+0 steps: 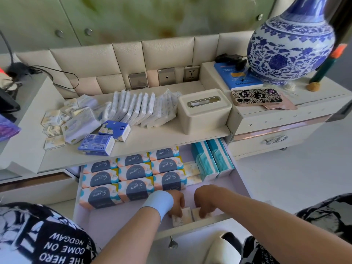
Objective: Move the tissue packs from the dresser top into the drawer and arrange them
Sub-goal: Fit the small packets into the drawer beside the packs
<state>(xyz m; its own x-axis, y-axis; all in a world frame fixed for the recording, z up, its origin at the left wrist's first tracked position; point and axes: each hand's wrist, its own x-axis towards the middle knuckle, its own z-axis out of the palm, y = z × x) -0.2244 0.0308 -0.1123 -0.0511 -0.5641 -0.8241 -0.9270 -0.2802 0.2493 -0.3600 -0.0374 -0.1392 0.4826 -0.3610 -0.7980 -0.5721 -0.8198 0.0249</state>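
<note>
The drawer (pixel 236 174) stands pulled out below the dresser top (pixel 152 136). Inside lie rows of "S.pure" tissue packs (pixel 133 172) and two teal boxes (pixel 211 161). At the drawer's front edge my left hand (pixel 176 203), with a light blue wristband, grips a small cream tissue pack (pixel 181 219). Beside it my right hand (pixel 204 202) has its fingers curled onto a second small cream pack (pixel 197 214). On the dresser top remain small cream packs (pixel 55 128), two blue packs (pixel 97 143) and a leaning row of white packs (pixel 137 107).
A cream tissue box (pixel 203 111) stands on the dresser top at the right. A raised cabinet (pixel 285 119) further right carries a blue-and-white vase (pixel 289 44), a phone (pixel 256 97) and a blue book (pixel 238 77). Cables lie at the far left.
</note>
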